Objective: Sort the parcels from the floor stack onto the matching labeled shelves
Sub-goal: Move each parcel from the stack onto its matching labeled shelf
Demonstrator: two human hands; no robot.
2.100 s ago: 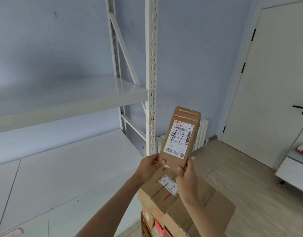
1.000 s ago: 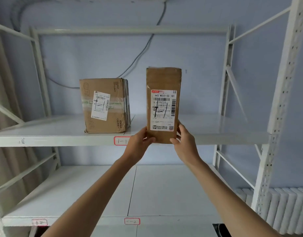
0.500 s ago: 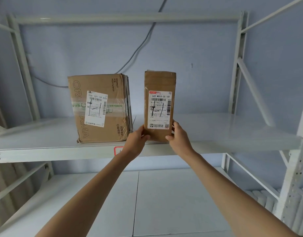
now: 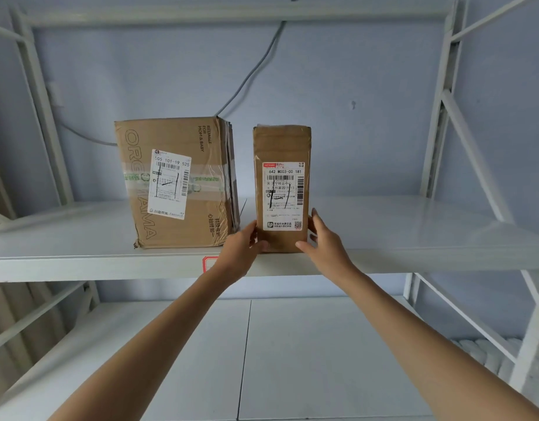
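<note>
On the upper shelf (image 4: 414, 238), narrow parcel (image 4: 281, 189) stands upright, pinched between left hand (image 4: 240, 249) and right hand (image 4: 326, 243)

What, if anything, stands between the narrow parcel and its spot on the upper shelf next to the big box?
Nothing visible does. The narrow parcel stands upright at the front edge of the upper shelf, with a gap to the big box on its left. The left hand and right hand hold its lower sides.

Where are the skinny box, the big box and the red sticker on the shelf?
skinny box (image 4: 281, 147), head view, on its bare cardboard front above the label.
big box (image 4: 207, 183), head view, on its taped cardboard front.
red sticker (image 4: 208, 264), head view, on its visible left part beside the left hand (image 4: 239, 250).
</note>
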